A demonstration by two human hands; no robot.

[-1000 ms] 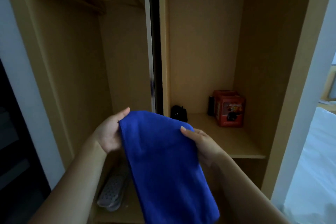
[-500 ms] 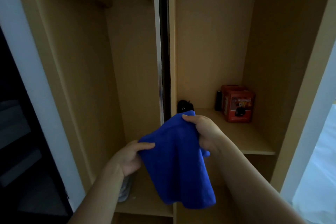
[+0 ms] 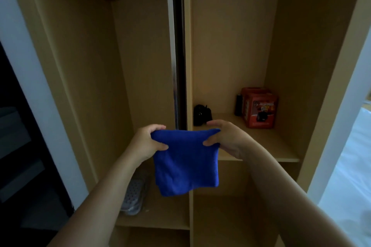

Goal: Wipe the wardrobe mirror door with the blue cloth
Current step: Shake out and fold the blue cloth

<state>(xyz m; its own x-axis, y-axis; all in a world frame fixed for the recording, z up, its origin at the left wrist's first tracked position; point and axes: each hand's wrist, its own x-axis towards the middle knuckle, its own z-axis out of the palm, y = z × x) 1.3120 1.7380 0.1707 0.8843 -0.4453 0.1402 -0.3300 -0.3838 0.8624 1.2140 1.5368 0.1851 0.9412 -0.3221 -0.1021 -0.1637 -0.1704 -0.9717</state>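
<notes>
Head view. The left hand (image 3: 147, 142) and the right hand (image 3: 224, 138) each pinch an upper corner of the blue cloth (image 3: 185, 161), thumb in front and fingers curled behind, so the top edge runs level between the two grips. Open air lies in front of and below the grips; the cloth touches nothing else. Directly behind the span between the grips rises the thin edge of the mirror door (image 3: 174, 46), seen end-on beside the wardrobe's central upright. Right of the right grip, a shelf (image 3: 267, 146) carries a red box (image 3: 259, 107) and a small black object (image 3: 201, 115). Below the left grip lies a grey slipper (image 3: 133, 194). The cloth is deep blue, matte, folded to a near square with soft lower corners. It hangs flat, facing the viewer, its slightly longer side vertical.
</notes>
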